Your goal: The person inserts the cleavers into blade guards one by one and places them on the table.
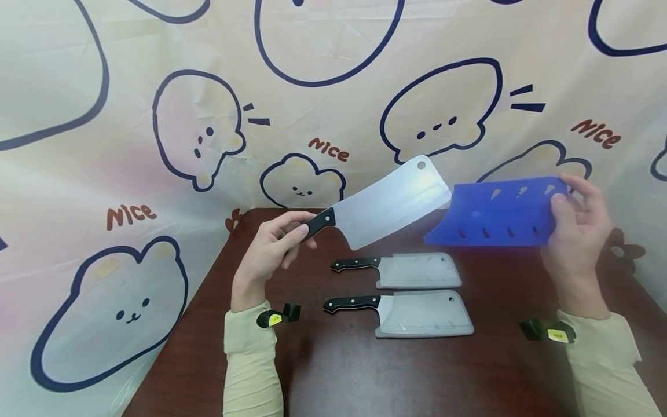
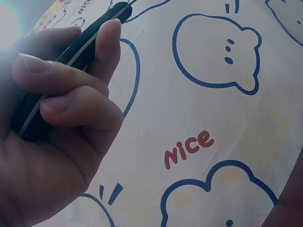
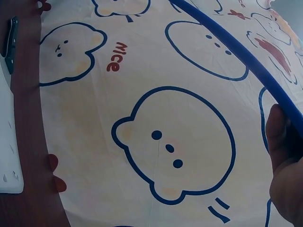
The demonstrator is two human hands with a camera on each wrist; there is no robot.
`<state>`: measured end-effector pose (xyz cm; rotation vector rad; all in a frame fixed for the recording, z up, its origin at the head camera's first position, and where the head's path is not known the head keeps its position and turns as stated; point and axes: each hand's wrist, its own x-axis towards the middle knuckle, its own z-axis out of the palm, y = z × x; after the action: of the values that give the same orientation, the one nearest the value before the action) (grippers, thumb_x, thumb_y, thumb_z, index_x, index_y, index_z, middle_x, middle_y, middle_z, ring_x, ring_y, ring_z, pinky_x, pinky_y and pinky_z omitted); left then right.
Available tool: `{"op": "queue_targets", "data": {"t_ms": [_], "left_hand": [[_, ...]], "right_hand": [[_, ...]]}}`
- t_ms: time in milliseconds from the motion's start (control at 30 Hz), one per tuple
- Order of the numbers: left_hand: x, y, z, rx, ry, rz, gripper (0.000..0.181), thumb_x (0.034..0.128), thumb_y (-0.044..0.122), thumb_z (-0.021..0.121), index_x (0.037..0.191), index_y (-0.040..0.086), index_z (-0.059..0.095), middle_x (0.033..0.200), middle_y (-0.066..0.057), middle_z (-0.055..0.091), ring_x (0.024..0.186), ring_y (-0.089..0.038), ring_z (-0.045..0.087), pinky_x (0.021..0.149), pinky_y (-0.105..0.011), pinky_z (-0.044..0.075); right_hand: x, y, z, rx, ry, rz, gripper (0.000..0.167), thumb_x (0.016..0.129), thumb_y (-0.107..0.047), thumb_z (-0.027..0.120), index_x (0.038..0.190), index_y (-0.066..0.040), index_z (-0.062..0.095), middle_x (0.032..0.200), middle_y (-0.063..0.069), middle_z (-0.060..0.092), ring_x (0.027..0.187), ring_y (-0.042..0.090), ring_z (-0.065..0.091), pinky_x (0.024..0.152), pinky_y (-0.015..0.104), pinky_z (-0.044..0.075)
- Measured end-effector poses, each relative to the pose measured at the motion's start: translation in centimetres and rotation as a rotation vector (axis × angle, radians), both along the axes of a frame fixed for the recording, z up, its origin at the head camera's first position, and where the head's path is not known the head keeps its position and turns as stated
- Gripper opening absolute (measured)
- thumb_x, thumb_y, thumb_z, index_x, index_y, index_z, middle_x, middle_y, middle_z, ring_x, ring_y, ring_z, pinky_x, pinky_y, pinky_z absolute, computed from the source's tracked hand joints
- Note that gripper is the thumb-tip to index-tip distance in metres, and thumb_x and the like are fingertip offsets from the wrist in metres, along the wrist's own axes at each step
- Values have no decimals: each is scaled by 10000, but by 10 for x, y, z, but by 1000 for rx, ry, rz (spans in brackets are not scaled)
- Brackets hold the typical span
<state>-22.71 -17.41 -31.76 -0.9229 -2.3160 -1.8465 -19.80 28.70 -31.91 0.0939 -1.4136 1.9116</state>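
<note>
In the head view my left hand (image 1: 273,246) grips the black handle of a cleaver (image 1: 388,202), its bare steel blade raised and slanting up to the right. The left wrist view shows fingers curled round that handle (image 2: 75,56). My right hand (image 1: 581,229) pinches the far right end of a blue blade sheath (image 1: 500,211) with slots along both long sides. The sheath's left end is close to the blade tip; whether they touch I cannot tell. From the right wrist the sheath (image 3: 246,64) appears edge-on, with part of the hand (image 3: 286,165) at the frame's edge.
Two more cleavers lie on the dark wooden table (image 1: 359,376), handles to the left: a rear one (image 1: 419,271) and a front one (image 1: 424,314), each blade in a translucent white sheath. Behind the table hangs a cartoon-printed cloth (image 1: 323,127).
</note>
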Motion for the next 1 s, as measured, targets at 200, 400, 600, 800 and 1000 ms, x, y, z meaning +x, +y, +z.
{"op": "queue_targets", "data": {"t_ms": [200,400,600,800,1000], "left_hand": [[2,-1,0,17,3,-23,275,1015,147,521,1258,53,609,848,-228,671,392,-206,400,369,-376,300],[9,2,7,58,19,-73,302,1018,114,501,1292,26,593,850,-257,652,395,-199,400,379,-316,330],[21,4,15,89,48,-106,319,1021,105,487,1316,30,584,830,-151,666,397,-192,404,385,-311,342],[29,4,20,81,105,-146,351,1010,55,495,1352,-3,554,798,-94,636,396,-156,397,378,-288,347],[32,5,22,6,99,-161,385,997,58,530,1378,2,527,730,-106,529,419,-143,376,359,-260,305]], "right_hand": [[2,0,2,-16,-39,-9,360,966,-146,600,1323,-107,572,1357,117,568,1268,264,554,1114,497,299],[10,1,7,-63,0,-40,344,963,-114,592,1306,-81,584,1287,127,607,1197,255,604,1110,424,369],[18,-2,16,-128,163,19,322,960,-38,558,1277,18,565,1079,200,641,928,270,669,774,266,583],[23,-3,26,-236,285,87,304,941,39,535,1242,85,541,1036,226,598,819,288,656,701,301,593],[27,0,34,-202,290,36,277,944,23,532,1215,68,567,1055,189,567,875,267,620,740,280,584]]}}
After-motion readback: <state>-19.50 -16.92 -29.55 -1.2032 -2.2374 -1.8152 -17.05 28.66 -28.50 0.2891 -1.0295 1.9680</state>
